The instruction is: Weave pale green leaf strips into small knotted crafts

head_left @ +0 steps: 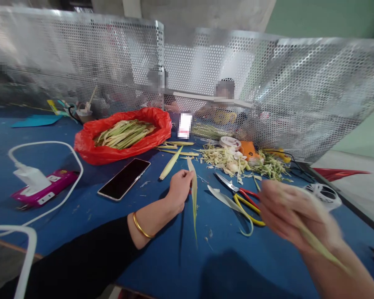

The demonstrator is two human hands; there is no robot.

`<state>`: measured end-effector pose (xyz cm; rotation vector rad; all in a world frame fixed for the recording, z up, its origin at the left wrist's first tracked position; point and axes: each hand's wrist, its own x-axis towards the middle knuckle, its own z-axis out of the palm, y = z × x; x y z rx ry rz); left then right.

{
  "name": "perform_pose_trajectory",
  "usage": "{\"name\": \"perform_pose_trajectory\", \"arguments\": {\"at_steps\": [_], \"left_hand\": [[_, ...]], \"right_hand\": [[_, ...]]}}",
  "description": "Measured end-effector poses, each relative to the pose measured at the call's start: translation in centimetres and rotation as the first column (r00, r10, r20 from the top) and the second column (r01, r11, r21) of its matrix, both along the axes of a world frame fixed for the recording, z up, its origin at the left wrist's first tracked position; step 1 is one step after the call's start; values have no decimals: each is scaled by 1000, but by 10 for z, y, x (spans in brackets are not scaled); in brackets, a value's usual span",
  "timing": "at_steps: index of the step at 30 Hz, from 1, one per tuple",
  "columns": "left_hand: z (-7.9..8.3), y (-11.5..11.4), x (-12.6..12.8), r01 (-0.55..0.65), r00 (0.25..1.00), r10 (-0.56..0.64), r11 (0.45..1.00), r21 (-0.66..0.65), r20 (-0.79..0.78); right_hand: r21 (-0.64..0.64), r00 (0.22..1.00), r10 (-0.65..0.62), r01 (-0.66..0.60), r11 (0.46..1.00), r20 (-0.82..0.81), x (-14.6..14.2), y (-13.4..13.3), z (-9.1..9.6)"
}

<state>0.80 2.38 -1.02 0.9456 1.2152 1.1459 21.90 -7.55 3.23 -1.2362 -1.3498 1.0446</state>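
Observation:
My left hand (181, 189) is closed in a pinch on a long pale green strip of husk (194, 203), which hangs down to a thin tip over the table. My right hand (294, 211), smeared by motion, is raised at the right with its fingers curled around another husk strip (319, 243) that trails back along the wrist. Between the hands lie scissors (237, 189) with red and yellow handles and a loose curled husk strip (226, 199). A pointed, husk-wrapped piece (171, 165) rests beyond my left hand.
A red plastic bag (123, 155) holds many husks (126, 133). A phone (124, 179) lies before it. Left are a magenta power strip (51, 189) and white cable (73, 151). Scraps (227, 160) and a tape roll (230, 142) lie near a perforated metal screen (202, 62); people sit behind.

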Motion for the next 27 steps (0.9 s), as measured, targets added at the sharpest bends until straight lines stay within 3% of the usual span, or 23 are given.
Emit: {"name": "perform_pose_trajectory", "arguments": {"at_steps": [3, 5, 9, 15, 18, 22, 24, 27], "left_hand": [[0, -15, 6, 128, 992, -128, 991, 32, -8], [-2, -23, 9, 244, 970, -243, 969, 50, -22], [-3, -30, 11, 299, 954, -299, 954, 37, 7], [1, -33, 12, 263, 965, -262, 963, 65, -26], [0, -36, 13, 269, 962, -270, 962, 37, 32], [3, -39, 12, 292, 947, -291, 956, 10, 136], [5, -41, 11, 361, 918, -359, 932, 19, 166], [8, -45, 11, 559, 824, -547, 828, -53, 150]], "right_hand": [[-264, 975, -81, 24, 964, -209, -33, 18, -16], [-326, 961, -148, 65, 943, -235, -50, 27, -33], [-403, 938, -67, -80, 912, -339, -66, 27, -53], [-406, 915, -93, -81, 910, -392, -69, 18, -52], [-408, 927, -47, -118, 905, -372, -72, 18, -50], [-433, 935, -76, -87, 897, -346, -75, 16, -47], [-449, 940, -32, -133, 884, -341, -75, 14, -45], [-485, 924, 51, -245, 839, -379, -76, 11, -42]]}}
